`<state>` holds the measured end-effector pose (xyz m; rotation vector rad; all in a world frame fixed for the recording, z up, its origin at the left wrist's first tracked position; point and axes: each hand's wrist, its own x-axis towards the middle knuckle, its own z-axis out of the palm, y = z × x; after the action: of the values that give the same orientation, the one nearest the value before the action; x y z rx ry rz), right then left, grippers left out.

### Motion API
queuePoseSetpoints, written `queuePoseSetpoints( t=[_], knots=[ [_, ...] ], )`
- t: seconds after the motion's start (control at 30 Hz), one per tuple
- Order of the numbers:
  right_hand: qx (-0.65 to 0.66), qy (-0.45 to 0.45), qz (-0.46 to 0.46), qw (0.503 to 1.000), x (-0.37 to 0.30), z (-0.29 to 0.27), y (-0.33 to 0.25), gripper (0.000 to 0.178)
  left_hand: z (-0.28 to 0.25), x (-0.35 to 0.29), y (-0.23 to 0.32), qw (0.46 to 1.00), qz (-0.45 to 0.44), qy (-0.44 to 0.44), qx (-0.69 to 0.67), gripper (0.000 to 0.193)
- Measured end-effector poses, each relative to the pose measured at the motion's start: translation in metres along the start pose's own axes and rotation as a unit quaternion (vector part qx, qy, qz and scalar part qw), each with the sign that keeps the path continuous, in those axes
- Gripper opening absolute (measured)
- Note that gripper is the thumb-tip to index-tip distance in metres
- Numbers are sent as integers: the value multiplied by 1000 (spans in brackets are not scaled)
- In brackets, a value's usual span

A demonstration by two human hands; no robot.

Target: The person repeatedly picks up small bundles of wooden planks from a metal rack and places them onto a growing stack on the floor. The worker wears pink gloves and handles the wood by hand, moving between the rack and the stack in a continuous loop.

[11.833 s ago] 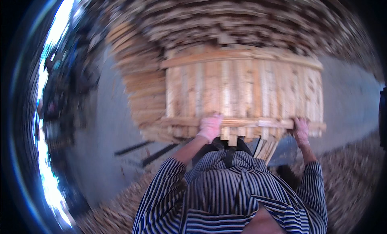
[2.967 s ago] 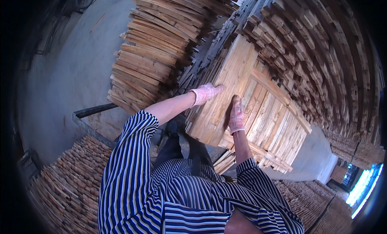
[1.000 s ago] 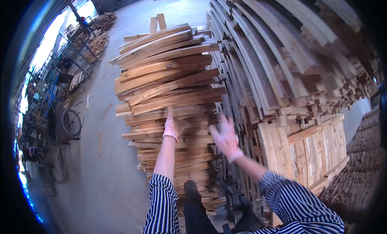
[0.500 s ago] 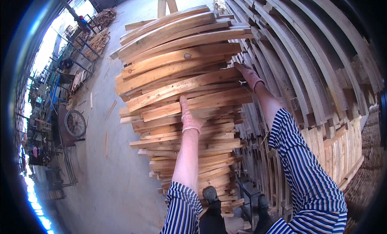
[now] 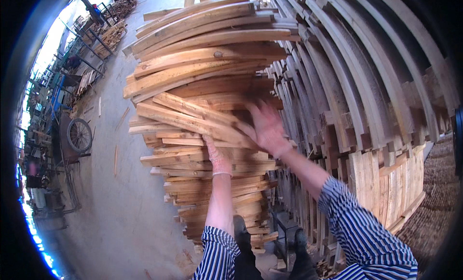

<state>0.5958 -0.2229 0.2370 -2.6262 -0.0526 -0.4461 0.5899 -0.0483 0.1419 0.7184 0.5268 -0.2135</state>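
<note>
My left hand point(image 5: 220, 160), in a pinkish work glove, is at the near edge of a slanted wooden board point(image 5: 193, 121). Its thumb shows at the board's edge, while the other fingers are out of sight beneath the wood. My right hand point(image 5: 270, 133), gloved too, is spread out beside the right end of that board, blurred by motion; whether it touches the wood I cannot tell. Another narrow board point(image 5: 176, 102) lies slanted just beyond. Both rest across a tall stack of boards point(image 5: 193, 70), laid mostly crosswise in uneven layers.
Close on the right stands a high rack-like pile of greyish timber point(image 5: 337, 82). Pale upright boards point(image 5: 386, 183) are below it. To the left, a spoked wheel point(image 5: 79, 135) and scrap wood point(image 5: 111, 38) stand beyond the concrete floor point(image 5: 108, 203). My feet are beside the stack.
The boards under my hands have swung from nearly crosswise to a slant, right end nearer me. My right hand has left the far right board end and come inward, fingers spreading.
</note>
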Motion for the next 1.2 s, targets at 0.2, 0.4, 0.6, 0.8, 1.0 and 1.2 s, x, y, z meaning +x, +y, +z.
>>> queuePoseSetpoints(
  t=[0.2, 0.4, 0.6, 0.8, 1.0, 1.2],
  knots=[
    [-58, -171, 20, 983, 67, 45, -33, 112, -12, 6, 12, 996, 7, -39, -76, 93],
    [53, -387, 63, 918, -27, 20, -61, 109, -42, -54, 0, 999, 10, -14, -46, 105],
    [-141, -419, -67, 894, -42, 16, -117, 95, -110, -68, -6, 996, 64, -56, -36, 107],
    [134, -380, 31, 915, 0, 54, -14, 120, -42, -70, -38, 995, 30, -46, -80, 104],
    [159, -558, 123, 805, -2, 54, -42, 120, -54, -83, -20, 997, 10, -6, -70, 82],
    [254, -473, 175, 825, -110, 34, -91, 138, -103, -156, -12, 993, -45, 43, -99, 78]
  ],
)
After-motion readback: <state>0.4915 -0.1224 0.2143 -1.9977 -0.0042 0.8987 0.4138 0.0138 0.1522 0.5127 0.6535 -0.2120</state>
